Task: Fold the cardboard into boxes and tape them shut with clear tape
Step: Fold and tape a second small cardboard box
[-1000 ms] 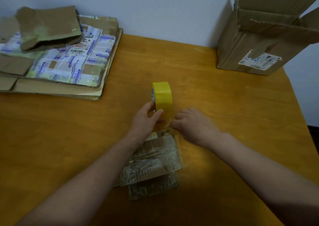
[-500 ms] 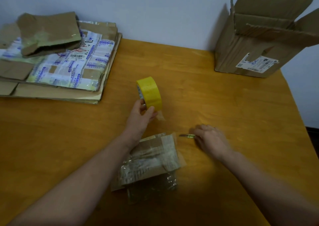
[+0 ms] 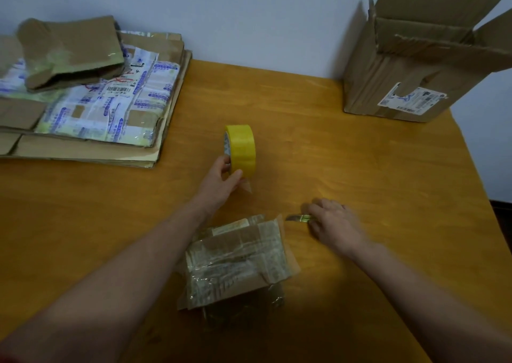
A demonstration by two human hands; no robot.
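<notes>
At mid-table, the left hand (image 3: 221, 181) is pinching a tape roll (image 3: 240, 149) upright; the right hand (image 3: 336, 225) is closing around a small knife (image 3: 297, 218) beside the taped box (image 3: 238, 260) near the front edge; the loose tape end risks sticking back.

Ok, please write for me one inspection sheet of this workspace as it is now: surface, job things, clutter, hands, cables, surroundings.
Surface: wooden table, no spills seen.
Job's things: yellow tape roll standing on edge at centre; small taped cardboard box near the front edge; stack of flat cardboard at far left; open cardboard box at far right, flaps up.
Clutter: folded cardboard piece lying on top of the stack.
Hands: left hand has its grip on the tape roll; right hand has its grip on a small knife, blade pointing at the taped box.
Cables: nothing seen.
Surroundings: plain pale wall behind the table.
</notes>
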